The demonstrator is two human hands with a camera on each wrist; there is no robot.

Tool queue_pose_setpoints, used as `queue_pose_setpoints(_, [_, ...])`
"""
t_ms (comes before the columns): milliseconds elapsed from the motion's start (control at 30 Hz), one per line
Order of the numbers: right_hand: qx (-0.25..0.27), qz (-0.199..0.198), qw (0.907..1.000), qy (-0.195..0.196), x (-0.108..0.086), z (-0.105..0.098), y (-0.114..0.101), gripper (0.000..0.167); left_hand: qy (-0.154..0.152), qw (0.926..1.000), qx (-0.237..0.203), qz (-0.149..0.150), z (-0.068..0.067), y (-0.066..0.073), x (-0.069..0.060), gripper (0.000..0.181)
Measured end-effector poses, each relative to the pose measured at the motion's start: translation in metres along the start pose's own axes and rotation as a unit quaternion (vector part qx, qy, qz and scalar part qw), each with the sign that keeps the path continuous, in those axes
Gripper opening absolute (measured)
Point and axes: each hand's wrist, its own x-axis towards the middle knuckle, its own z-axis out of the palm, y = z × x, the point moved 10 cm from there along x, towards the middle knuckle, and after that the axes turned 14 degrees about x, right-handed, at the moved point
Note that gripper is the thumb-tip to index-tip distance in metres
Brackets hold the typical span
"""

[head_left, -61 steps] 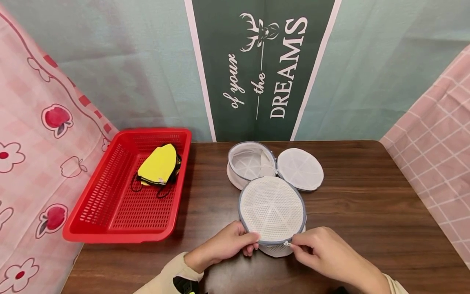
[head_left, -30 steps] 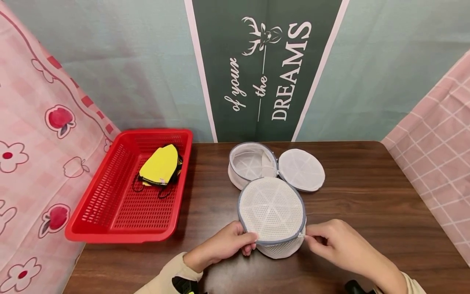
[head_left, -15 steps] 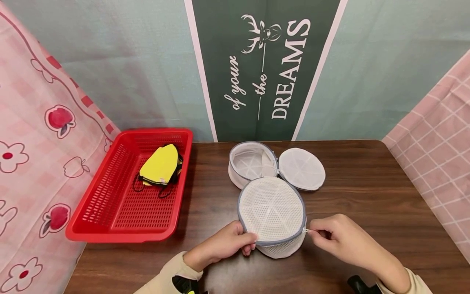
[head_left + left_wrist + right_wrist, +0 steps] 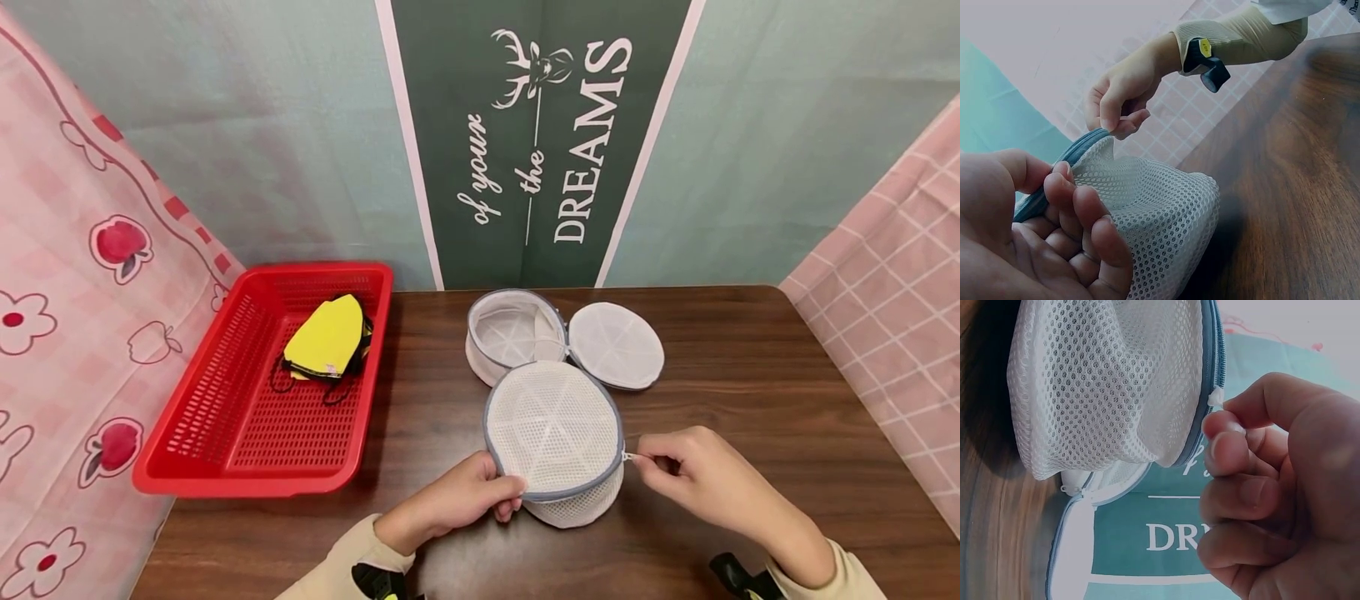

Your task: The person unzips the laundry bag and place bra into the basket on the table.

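Observation:
A round white mesh laundry bag (image 4: 555, 429) with a grey-blue zipped rim stands tilted on the table in front of me. My left hand (image 4: 472, 492) pinches the rim at its near left, thumb on top; the left wrist view shows the mesh side (image 4: 1160, 219) sagging below it. At the right edge, my right hand (image 4: 697, 475) pinches the white zipper pull (image 4: 1216, 397) between thumb and forefinger, its other fingers curled. Behind stands a second round mesh bag (image 4: 487, 362), unzipped, with its lid (image 4: 617, 346) folded out to the right.
A red plastic basket (image 4: 247, 483) is at the left of the brown wooden table (image 4: 750, 392). In it lies a yellow cloth item (image 4: 326, 337) with black trim and cords. Fabric curtains (image 4: 315, 150) enclose the back and sides.
My right hand has drawn the zipper pull from the near front of the rim round to its right side. The left hand keeps its hold on the rim.

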Motion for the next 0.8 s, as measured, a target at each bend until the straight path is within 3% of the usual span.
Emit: queue_pose_setpoints(800, [-0.098, -0.004, 0.9915, 0.086, 0.0, -0.02, 0.013, 0.042, -0.015, 0.9998, 0.003, -0.01, 0.003, -0.003, 0.002, 0.029])
